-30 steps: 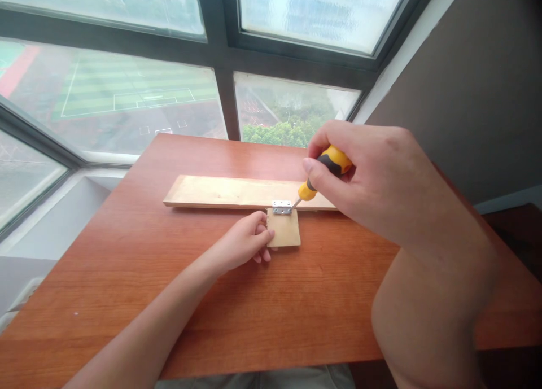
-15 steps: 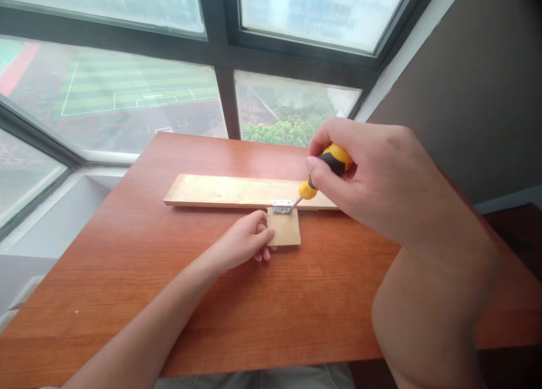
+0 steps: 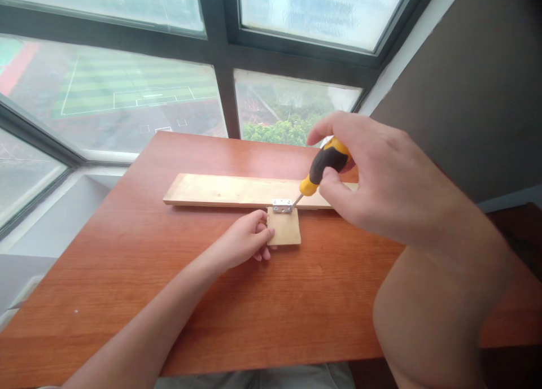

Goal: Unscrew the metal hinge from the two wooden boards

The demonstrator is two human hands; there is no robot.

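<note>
A small square wooden piece (image 3: 284, 228) sits against the front edge of a long pale board (image 3: 224, 189). A metal hinge (image 3: 282, 206) spans the joint between the two. My left hand (image 3: 249, 236) pinches the square piece at its left edge, thumb on top and fingers curled beneath. My right hand (image 3: 368, 174) holds a yellow and black screwdriver (image 3: 324, 164), tilted, with its tip down at the hinge's right end. The index finger stands off the handle and the thumb lies loosely beside it; the other fingers are mostly hidden behind the handle.
Everything lies on a reddish-brown wooden table (image 3: 237, 315). Behind it are dark-framed windows (image 3: 218, 56), with a sports field and trees outside. A grey wall (image 3: 474, 106) rises on the right. My right forearm covers much of the table's right side.
My right hand's thumb and index finger have spread away from the screwdriver handle, and the hand has rolled a little. The left hand, the square piece and the board have stayed put.
</note>
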